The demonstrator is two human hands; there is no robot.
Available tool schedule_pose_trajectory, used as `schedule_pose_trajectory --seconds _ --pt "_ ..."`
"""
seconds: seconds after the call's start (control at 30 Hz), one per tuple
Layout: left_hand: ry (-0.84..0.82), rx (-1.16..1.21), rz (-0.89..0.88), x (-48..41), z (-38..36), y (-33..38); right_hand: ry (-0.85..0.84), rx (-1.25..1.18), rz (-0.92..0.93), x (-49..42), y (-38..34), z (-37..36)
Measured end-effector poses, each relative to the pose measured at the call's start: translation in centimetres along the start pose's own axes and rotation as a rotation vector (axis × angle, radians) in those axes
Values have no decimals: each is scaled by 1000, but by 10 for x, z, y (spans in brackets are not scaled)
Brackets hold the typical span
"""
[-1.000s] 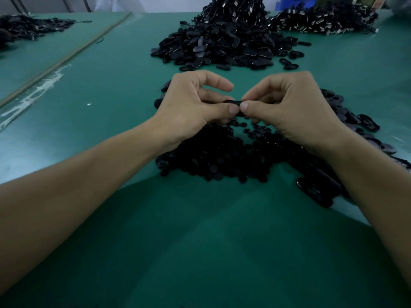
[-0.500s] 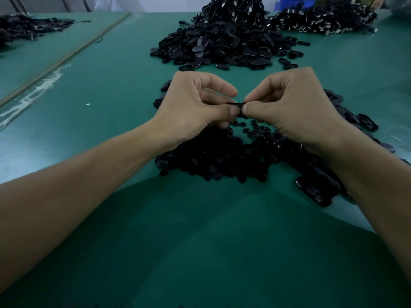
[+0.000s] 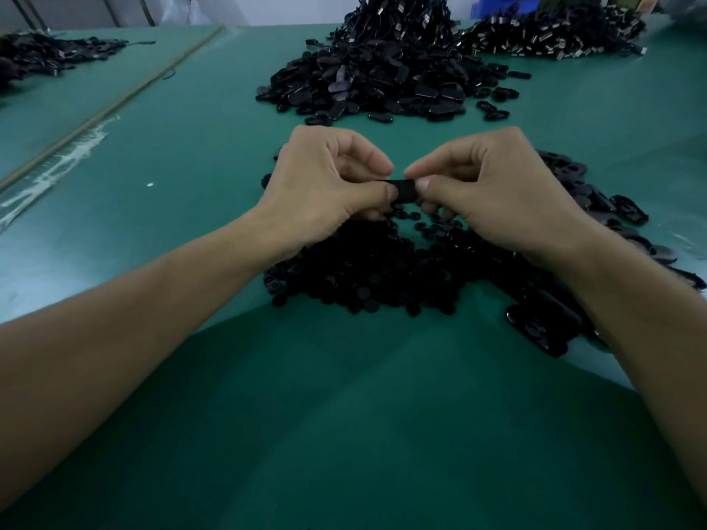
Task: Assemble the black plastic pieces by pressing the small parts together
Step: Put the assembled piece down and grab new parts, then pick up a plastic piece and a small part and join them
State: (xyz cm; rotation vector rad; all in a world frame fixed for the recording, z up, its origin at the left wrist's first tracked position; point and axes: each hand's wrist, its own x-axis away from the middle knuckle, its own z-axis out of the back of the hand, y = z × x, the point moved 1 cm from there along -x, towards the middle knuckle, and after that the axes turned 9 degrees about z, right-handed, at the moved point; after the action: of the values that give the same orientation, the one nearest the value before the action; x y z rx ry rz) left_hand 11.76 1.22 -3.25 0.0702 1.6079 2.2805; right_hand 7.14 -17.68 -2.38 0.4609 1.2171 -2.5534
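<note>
A small black plastic piece (image 3: 406, 191) is held in the air between the two hands, above the green counter (image 3: 344, 415) and just over a heap of small round black parts (image 3: 367, 281). The left hand (image 3: 325, 185) pinches its left end, with the thumb on the near side and the curled fingers (image 3: 367, 158) above and behind. The right hand (image 3: 493, 193) pinches the right end the same way, its thumb tip against the edge of the piece. Both hands' fingers are curled tight on the piece, and only its dark middle shows between the two thumb tips. The fingers hide the rest, so I cannot tell whether it is one part or two pushed together.

The heap of round parts lies on the counter directly beneath the hands and wrists and spreads toward the person. To its right, running partly under the right forearm, is a band of larger glossy oval shells (image 3: 627, 212).

Farther off at centre sits a big mound of oval black pieces (image 3: 367, 86). Behind it to the right is a pile of black parts with metal ends (image 3: 554, 36). At far left, beyond a thin pale strip (image 3: 114, 105) across the counter, lies another dark pile (image 3: 46, 57). A blue bin (image 3: 505, 5) shows at the top edge.
</note>
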Motion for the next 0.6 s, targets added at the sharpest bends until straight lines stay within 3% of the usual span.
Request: schedule_pose_trajectory --seconds 0.23,0.43,0.6 --pt "329 -102 -2 -16 27 -14 -90 591 -3 -1 12 15" --pt "436 -161 45 -25 42 -27 -218 721 -71 -1 11 9" --pt "437 -257 65 -27 46 -33 -143 713 -89 1 8 8"
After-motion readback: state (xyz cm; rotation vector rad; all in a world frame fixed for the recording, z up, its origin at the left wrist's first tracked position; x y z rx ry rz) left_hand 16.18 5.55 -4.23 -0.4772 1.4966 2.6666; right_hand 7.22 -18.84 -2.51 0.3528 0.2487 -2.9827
